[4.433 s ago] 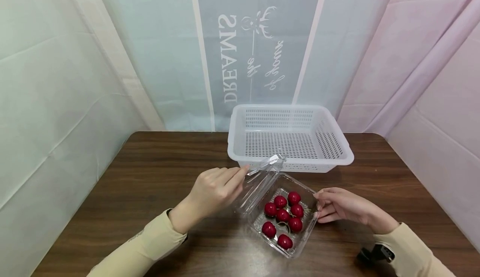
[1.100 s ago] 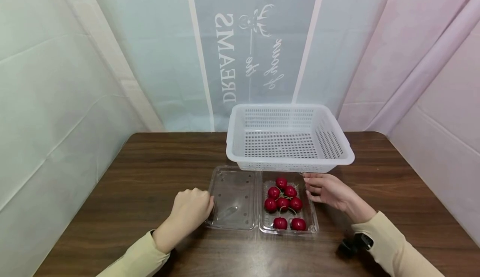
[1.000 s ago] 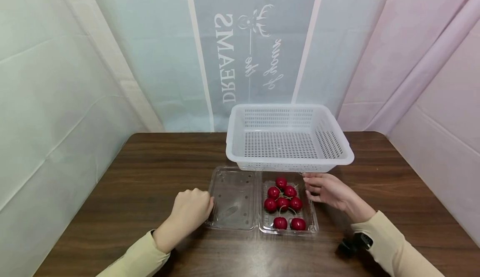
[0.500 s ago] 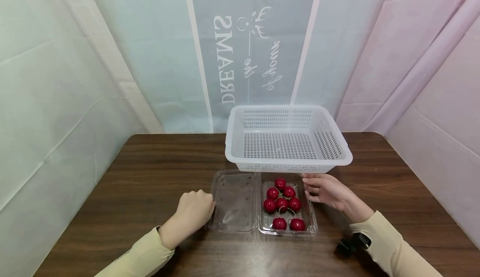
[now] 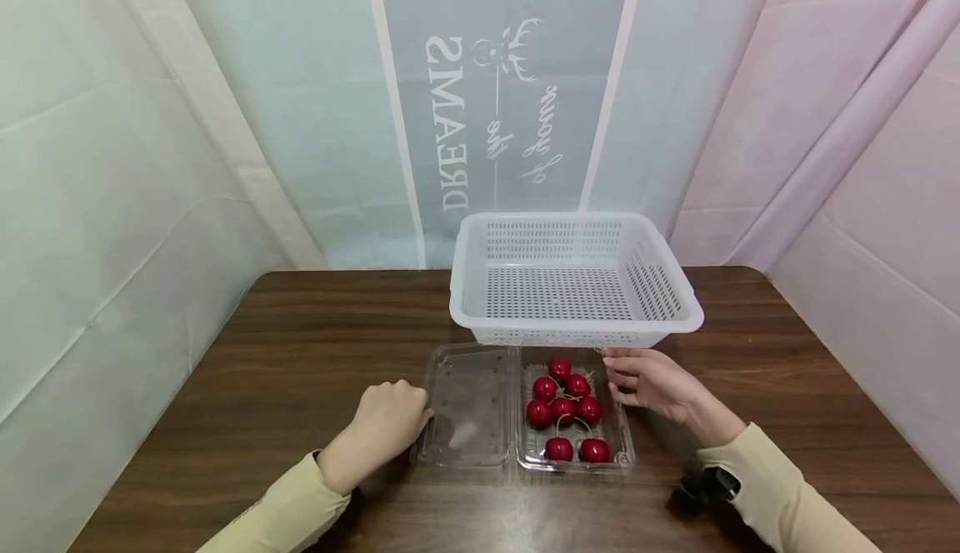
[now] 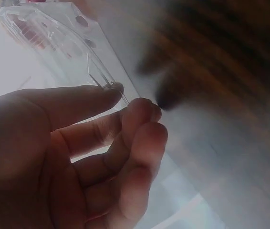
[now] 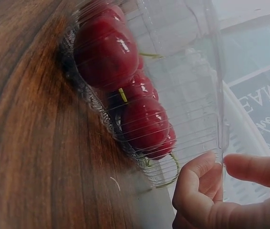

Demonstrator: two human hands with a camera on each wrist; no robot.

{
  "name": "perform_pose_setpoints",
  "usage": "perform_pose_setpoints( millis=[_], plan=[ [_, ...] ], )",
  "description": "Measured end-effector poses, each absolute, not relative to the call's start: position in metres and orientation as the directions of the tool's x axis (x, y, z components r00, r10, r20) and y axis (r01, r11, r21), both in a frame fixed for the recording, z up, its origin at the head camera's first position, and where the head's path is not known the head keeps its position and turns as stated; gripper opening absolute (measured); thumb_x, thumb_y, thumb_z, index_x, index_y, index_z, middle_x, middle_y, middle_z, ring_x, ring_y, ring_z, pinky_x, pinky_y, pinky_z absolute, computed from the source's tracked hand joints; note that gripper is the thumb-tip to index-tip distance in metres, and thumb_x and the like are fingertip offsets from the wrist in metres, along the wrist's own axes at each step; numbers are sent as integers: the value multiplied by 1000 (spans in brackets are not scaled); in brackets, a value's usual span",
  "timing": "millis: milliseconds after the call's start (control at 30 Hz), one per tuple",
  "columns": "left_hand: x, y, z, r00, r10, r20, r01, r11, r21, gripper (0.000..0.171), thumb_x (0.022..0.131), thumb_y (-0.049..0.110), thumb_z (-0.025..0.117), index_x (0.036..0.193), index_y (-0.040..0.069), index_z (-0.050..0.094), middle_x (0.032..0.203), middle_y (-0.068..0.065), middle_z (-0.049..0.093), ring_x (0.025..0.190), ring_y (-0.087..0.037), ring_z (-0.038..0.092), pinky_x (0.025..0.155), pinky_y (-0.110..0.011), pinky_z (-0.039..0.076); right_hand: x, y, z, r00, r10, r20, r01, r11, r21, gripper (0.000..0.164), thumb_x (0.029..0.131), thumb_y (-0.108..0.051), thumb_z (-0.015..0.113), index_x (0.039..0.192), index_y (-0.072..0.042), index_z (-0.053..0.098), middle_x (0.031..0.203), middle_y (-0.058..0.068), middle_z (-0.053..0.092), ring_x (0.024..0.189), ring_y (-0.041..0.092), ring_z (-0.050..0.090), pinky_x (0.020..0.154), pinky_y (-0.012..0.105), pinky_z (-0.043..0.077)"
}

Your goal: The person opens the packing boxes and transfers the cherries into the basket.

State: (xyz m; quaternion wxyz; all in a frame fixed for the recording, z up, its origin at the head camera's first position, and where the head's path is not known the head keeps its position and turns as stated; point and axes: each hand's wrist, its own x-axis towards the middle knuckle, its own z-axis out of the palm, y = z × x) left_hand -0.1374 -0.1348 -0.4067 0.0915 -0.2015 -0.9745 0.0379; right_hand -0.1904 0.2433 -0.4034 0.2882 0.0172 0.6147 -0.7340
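Observation:
A clear plastic clamshell box (image 5: 624, 432) sits on the table in the head view, unfolded. Several red cherries (image 5: 563, 411) with green stems lie in its right half. Its clear lid (image 5: 471, 407), dotted with small holes, extends to the left, joined along the middle fold. My left hand (image 5: 384, 422) pinches the lid's left edge; in the left wrist view the thumb and curled index finger meet on that thin rim. At the opposite side my right hand (image 5: 663, 385) pinches the box's right rim near its back corner, thumb and fingers either side of the plastic wall (image 7: 192, 109).
Right behind the box stands a white perforated plastic basket (image 5: 577, 326) with nothing in it. The brown wood-grain table (image 5: 330, 328) has pale cloth (image 5: 517, 120) hanging behind and at both sides. A black device (image 5: 720, 482) is strapped at my right wrist.
Over four seconds ago the lid stood raised and the box lay slanted. Since then my left hand has swung the lid down leftward, and the box has been turned straight. Little moves in the last second.

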Motion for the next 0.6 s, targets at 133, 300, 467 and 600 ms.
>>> perform_pose_setpoints(
  millis=[133,300,467,600],
  plan=[
    [-136,-134,-406,-908,386,161,372,922,-111,37,80,33,73,55,14,53,47,-2,49,38,-17,46,35,-29,36,-190,242,-403,-847,-374,-378,428,-58,-902,24,100,-14,42,121,-1,40,101,0,51,88,9,55,78,27,51],
    [-135,-129,-404,-891,376,253,369,926,-78,33,80,32,73,61,12,56,52,-4,53,43,-21,53,36,-33,38,-187,241,-401,-875,-334,-350,373,-6,-928,44,98,-18,49,130,6,30,101,-1,55,90,8,58,80,26,52],
    [-138,-118,-402,-801,456,388,482,875,-34,21,81,31,71,76,12,62,68,-2,58,60,-20,58,47,-34,47,-183,245,-398,-894,-298,-334,316,110,-942,51,99,-24,49,133,8,30,100,-6,60,91,4,60,80,26,52],
    [-140,-108,-399,-735,517,438,579,815,10,13,84,25,69,81,12,65,77,1,57,69,-16,53,60,-30,50,-182,247,-396,-903,-271,-334,291,186,-938,54,99,-27,48,135,8,30,99,-9,61,90,4,61,79,26,52]
  ],
)
